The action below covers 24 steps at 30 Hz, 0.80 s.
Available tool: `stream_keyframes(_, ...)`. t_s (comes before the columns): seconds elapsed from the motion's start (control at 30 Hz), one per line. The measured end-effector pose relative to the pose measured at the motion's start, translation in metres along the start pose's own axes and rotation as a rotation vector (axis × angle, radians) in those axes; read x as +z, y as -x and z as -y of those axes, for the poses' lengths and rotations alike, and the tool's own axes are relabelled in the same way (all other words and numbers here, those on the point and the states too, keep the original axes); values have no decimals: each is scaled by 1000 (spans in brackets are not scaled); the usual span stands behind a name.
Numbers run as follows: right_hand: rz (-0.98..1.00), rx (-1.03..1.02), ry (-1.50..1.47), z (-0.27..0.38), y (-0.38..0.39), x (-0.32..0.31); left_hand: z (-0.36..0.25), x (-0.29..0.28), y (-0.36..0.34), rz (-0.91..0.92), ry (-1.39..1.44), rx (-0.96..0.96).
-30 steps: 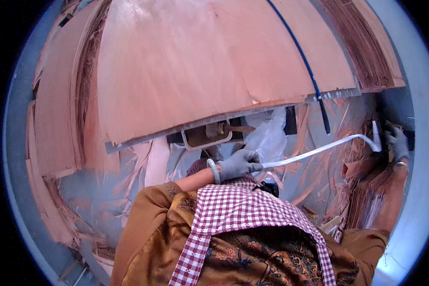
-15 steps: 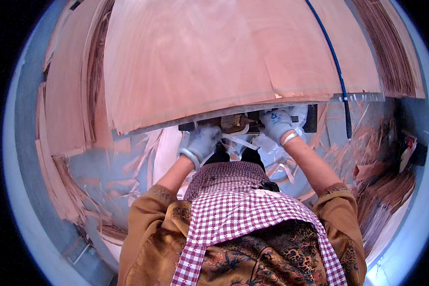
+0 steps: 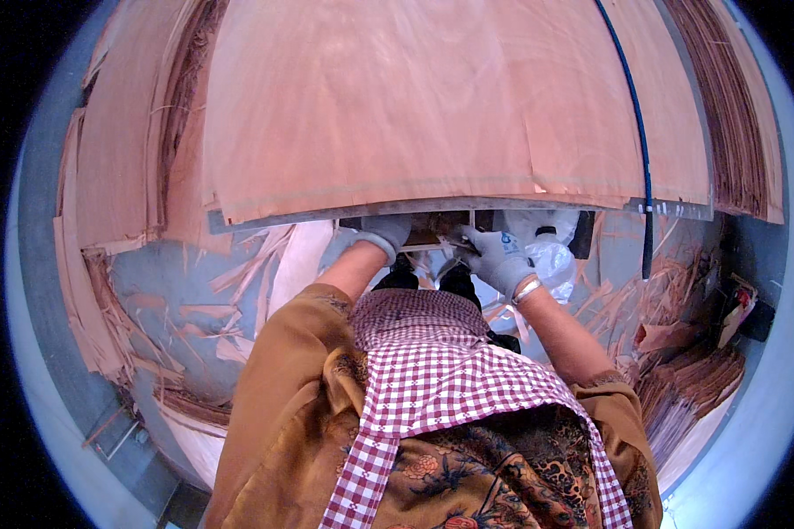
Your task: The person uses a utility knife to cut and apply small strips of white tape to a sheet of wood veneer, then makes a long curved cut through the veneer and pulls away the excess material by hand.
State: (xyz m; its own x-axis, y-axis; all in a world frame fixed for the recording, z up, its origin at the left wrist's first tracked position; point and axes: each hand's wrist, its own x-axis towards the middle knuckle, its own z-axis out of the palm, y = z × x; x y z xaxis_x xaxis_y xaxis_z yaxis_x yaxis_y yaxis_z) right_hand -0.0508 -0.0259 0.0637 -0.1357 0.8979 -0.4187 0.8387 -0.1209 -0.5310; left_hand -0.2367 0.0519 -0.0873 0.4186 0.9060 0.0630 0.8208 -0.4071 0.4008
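A wide pinkish wood veneer sheet (image 3: 397, 106) lies on the worktable in front of me, its near edge bowed across the view. My left hand (image 3: 386, 233), in a grey-white glove, reaches in at that edge beside a dark shelf-like recess (image 3: 437, 222); its fingers are hidden. Just to the right, my right hand (image 3: 500, 257), gloved alike, is below the edge with fingers bent together. Whatever they pinch is too small to make out. A thin pale strip (image 3: 428, 248) runs between the two hands.
A dark blue rod (image 3: 631, 97) with a black handle lies across the sheet's right side. Veneer stacks stand at left (image 3: 119, 132) and right (image 3: 723, 106). Clear plastic wrap (image 3: 551, 260) hangs beside my right hand. Torn veneer scraps (image 3: 238, 282) litter the floor.
My left hand has moved forward and its fingers have gone out of sight at the edge. My right hand has come back and left, out from the recess.
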Motion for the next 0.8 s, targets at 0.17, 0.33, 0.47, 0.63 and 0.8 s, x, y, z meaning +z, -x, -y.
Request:
stream_keyframes(0.17,44,11,158,-15,-6,-4,9,-54,15,175,-9,-47)
stream_keyframes(0.33,68,3,262,-26,-10,-4,185,-124,162,343,-210,-339)
stream_keyframes(0.47,-17,-90,259,-34,-7,0,330,-214,340,668,-654,-951)
stream_keyframes(0.63,26,-64,206,-47,-10,5,345,-284,422,920,-648,-1252)
stream_keyframes(0.8,195,59,583,-3,-2,-35,329,-247,392,976,-489,-910)
